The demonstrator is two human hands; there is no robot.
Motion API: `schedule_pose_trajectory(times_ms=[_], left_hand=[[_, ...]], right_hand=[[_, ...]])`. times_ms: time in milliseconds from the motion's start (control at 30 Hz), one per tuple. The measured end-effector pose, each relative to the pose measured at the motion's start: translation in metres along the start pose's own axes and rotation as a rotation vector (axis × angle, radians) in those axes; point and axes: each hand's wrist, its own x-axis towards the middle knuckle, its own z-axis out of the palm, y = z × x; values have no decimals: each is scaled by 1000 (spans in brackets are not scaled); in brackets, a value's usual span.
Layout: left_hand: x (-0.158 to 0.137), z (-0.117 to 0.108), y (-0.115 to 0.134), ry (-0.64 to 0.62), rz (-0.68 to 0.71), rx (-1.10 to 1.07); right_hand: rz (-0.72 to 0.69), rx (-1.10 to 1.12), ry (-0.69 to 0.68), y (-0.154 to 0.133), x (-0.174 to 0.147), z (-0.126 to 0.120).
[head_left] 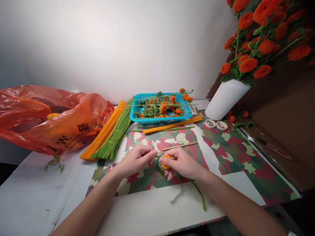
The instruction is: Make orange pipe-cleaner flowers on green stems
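Between the thumb and fingers of my right hand [185, 164] is a small yellow-orange flower [164, 162] made of pipe cleaner. Green pipe cleaners [199, 193] hang down below that hand toward the table's front edge. My left hand [138, 160] is closed in a pinch just left of the flower. A short green pipe cleaner end [157, 157] runs from the flower to its fingertips. Part of a round object [160, 168] shows behind the flower; its kind is hard to make out. A thin wooden stick [180, 146] lies just beyond my hands.
A blue basket [161, 120] holds orange flowers and green stems. Orange pipe cleaners [105, 131] and green pipe cleaners [116, 134] lie bundled beside a red plastic bag [73, 131]. At right stand a white vase [226, 100] of flowers, tape rolls [221, 125] and a cutter [274, 148].
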Motion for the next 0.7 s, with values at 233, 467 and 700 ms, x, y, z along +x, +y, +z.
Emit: schedule_pose_trajectory(times_ms=[233, 467, 700], left_hand=[[2, 2, -6, 115, -10, -161], [-5, -3, 0, -41, -30, -266], [-7, -7, -5, -189, -9, -297]], right_hand=[[58, 81, -86, -9, -5, -13], [-31, -56, -71, -14, -11, -22], [-4, 33, -193, -14, -10, -26]])
